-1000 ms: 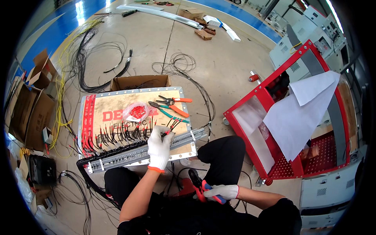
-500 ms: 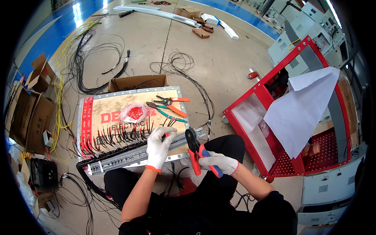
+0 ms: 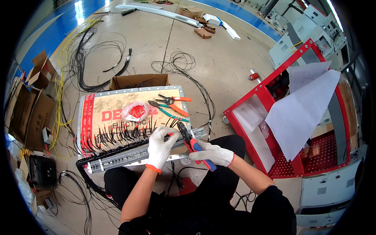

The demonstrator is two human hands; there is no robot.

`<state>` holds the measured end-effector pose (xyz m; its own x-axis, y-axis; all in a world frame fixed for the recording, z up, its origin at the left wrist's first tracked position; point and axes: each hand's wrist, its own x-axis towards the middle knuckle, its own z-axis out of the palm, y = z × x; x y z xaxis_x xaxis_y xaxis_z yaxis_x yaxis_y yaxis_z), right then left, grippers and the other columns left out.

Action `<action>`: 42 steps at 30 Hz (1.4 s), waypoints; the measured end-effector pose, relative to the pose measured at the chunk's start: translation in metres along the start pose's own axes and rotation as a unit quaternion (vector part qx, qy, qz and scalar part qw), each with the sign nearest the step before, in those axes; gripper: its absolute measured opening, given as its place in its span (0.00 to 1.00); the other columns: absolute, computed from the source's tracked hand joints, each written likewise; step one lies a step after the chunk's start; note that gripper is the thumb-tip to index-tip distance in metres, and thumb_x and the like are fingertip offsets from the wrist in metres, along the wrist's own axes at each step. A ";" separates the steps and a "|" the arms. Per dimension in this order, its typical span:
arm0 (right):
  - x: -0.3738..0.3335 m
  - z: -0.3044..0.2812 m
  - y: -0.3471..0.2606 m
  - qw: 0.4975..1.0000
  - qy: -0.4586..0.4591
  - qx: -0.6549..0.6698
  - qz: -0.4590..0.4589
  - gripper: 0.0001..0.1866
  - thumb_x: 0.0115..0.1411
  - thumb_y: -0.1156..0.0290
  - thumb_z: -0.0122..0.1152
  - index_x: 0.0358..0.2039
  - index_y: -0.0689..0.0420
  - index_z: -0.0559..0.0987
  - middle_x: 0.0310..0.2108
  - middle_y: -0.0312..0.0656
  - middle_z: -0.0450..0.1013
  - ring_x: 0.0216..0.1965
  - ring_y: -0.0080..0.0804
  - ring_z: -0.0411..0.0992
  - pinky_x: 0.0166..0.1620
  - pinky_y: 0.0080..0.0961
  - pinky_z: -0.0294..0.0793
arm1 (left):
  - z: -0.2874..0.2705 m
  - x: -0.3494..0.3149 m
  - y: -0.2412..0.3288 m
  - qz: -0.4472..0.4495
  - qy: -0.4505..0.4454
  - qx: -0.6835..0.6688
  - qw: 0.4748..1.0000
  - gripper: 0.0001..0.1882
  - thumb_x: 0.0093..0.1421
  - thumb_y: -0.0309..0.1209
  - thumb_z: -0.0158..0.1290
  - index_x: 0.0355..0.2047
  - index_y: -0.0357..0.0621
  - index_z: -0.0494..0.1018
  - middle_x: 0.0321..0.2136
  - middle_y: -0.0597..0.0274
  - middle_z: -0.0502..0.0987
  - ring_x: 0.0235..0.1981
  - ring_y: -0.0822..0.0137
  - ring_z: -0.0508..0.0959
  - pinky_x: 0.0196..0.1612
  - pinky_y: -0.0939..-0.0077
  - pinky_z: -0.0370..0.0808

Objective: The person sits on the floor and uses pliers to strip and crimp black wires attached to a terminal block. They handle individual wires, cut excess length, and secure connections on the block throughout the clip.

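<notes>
Right hand (image 3: pixel 213 154), clasped round pliers (image 3: pixel 194 145), has just swung them up beside the red tip (image 3: pixel 170 134) pinched in left hand (image 3: pixel 159 145), toward the near right corner of the crate (image 3: pixel 117 100); tool now meets work.

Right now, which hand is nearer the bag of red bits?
Left: the left hand is just right of the bag and closer to the body; the right hand, gripping the red-and-blue pliers, is farther right.
</notes>
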<state>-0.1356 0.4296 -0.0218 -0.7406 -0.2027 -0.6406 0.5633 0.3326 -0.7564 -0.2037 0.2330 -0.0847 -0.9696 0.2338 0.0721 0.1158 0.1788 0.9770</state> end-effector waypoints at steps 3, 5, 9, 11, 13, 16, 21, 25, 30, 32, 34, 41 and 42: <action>-0.016 0.001 -0.026 0.996 0.007 -0.086 0.025 0.41 0.53 0.48 0.66 0.61 0.59 0.67 0.39 0.44 0.73 0.41 0.30 0.72 0.47 0.25 0.70 | -0.001 -0.001 -0.001 0.018 0.010 0.010 1.000 0.07 0.55 0.30 0.61 0.32 0.40 0.82 0.31 0.54 0.79 0.33 0.61 0.79 0.39 0.71 0.74; -0.015 -0.001 -0.025 0.993 0.003 -0.106 0.042 0.43 0.52 0.46 0.66 0.62 0.58 0.65 0.39 0.46 0.73 0.42 0.34 0.72 0.47 0.27 0.70 | -0.001 -0.001 -0.001 0.017 0.006 0.012 1.000 0.07 0.55 0.29 0.62 0.32 0.40 0.82 0.31 0.54 0.79 0.33 0.60 0.79 0.39 0.70 0.74; 0.000 0.004 -0.001 0.974 0.076 -0.206 -0.046 0.43 0.50 0.54 0.65 0.63 0.62 0.63 0.31 0.47 0.76 0.33 0.39 0.76 0.39 0.31 0.74 | 0.000 -0.001 -0.002 0.036 0.006 0.018 0.999 0.07 0.53 0.29 0.62 0.31 0.40 0.82 0.30 0.54 0.78 0.33 0.59 0.79 0.39 0.69 0.74; 0.006 0.012 0.002 0.966 0.113 -0.232 -0.025 0.41 0.50 0.55 0.64 0.62 0.60 0.64 0.34 0.53 0.76 0.36 0.47 0.76 0.42 0.34 0.74 | 0.000 -0.001 -0.001 0.030 0.011 0.022 0.999 0.07 0.53 0.29 0.62 0.31 0.40 0.82 0.30 0.54 0.78 0.33 0.59 0.79 0.39 0.69 0.74; 0.011 0.020 0.006 0.953 0.150 -0.263 -0.029 0.38 0.52 0.56 0.63 0.61 0.60 0.65 0.35 0.59 0.76 0.39 0.54 0.76 0.43 0.39 0.74 | 0.000 -0.001 -0.002 0.027 0.012 0.021 0.999 0.07 0.53 0.29 0.62 0.31 0.40 0.82 0.29 0.54 0.78 0.33 0.58 0.79 0.39 0.68 0.74; 0.015 0.021 0.014 0.967 0.139 -0.205 -0.053 0.35 0.53 0.57 0.63 0.59 0.59 0.67 0.35 0.58 0.76 0.38 0.54 0.76 0.42 0.39 0.74 | -0.001 0.000 -0.005 0.026 0.005 0.014 1.000 0.07 0.53 0.29 0.62 0.31 0.40 0.82 0.30 0.54 0.78 0.33 0.58 0.79 0.39 0.68 0.74; 0.016 0.015 0.015 0.993 0.066 -0.095 -0.033 0.32 0.54 0.55 0.67 0.52 0.62 0.70 0.30 0.45 0.74 0.32 0.33 0.74 0.37 0.31 0.74 | -0.003 0.001 -0.003 0.011 0.001 0.024 1.000 0.09 0.55 0.30 0.61 0.33 0.39 0.81 0.30 0.53 0.78 0.34 0.58 0.79 0.40 0.69 0.74; 0.000 0.013 0.012 0.988 0.033 0.151 -0.016 0.32 0.54 0.55 0.70 0.52 0.62 0.71 0.34 0.35 0.72 0.37 0.19 0.68 0.42 0.21 0.69 | -0.002 -0.005 0.001 0.003 0.028 -0.029 0.999 0.10 0.58 0.28 0.59 0.39 0.38 0.80 0.33 0.51 0.80 0.36 0.58 0.80 0.42 0.69 0.75; -0.011 0.016 0.022 0.977 0.028 0.210 -0.013 0.31 0.55 0.57 0.70 0.53 0.61 0.72 0.39 0.35 0.70 0.40 0.20 0.66 0.45 0.19 0.66 | 0.004 -0.011 -0.005 0.008 0.121 0.016 0.993 0.10 0.60 0.23 0.55 0.43 0.38 0.77 0.35 0.48 0.81 0.36 0.56 0.82 0.42 0.69 0.76; -0.015 0.015 0.025 0.979 -0.009 0.205 -0.012 0.31 0.55 0.57 0.70 0.53 0.62 0.71 0.39 0.35 0.70 0.40 0.20 0.67 0.45 0.19 0.67 | 0.006 -0.012 0.003 -0.002 0.146 0.035 0.989 0.10 0.60 0.23 0.56 0.42 0.38 0.77 0.35 0.48 0.81 0.36 0.56 0.82 0.41 0.68 0.76; -0.012 0.019 0.027 0.982 -0.025 0.187 -0.022 0.31 0.55 0.57 0.70 0.53 0.62 0.71 0.39 0.36 0.70 0.40 0.20 0.67 0.45 0.19 0.67 | 0.006 -0.013 0.005 -0.005 0.159 0.038 0.987 0.08 0.58 0.23 0.57 0.40 0.38 0.77 0.34 0.49 0.80 0.36 0.55 0.80 0.42 0.67 0.75; 0.016 0.013 0.024 0.995 0.012 0.101 -0.013 0.37 0.53 0.52 0.71 0.53 0.66 0.70 0.34 0.38 0.71 0.33 0.21 0.69 0.36 0.19 0.70 | 0.015 -0.012 -0.021 0.022 0.195 0.016 0.980 0.07 0.56 0.22 0.58 0.36 0.37 0.76 0.33 0.50 0.79 0.35 0.56 0.79 0.41 0.67 0.74; 0.019 0.011 0.023 0.994 0.014 0.105 -0.010 0.36 0.53 0.52 0.71 0.53 0.66 0.70 0.33 0.38 0.71 0.33 0.21 0.69 0.35 0.18 0.70 | 0.017 -0.013 -0.024 -0.021 0.178 -0.033 0.983 0.07 0.55 0.21 0.59 0.35 0.37 0.76 0.33 0.49 0.79 0.37 0.54 0.79 0.42 0.65 0.74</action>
<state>-0.1328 0.4233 -0.0525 -0.7605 -0.1804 -0.6237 0.6103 0.1295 -0.7815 -0.1905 0.2426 -0.1122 -0.9886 -0.1234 0.0865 0.0721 0.1165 0.9906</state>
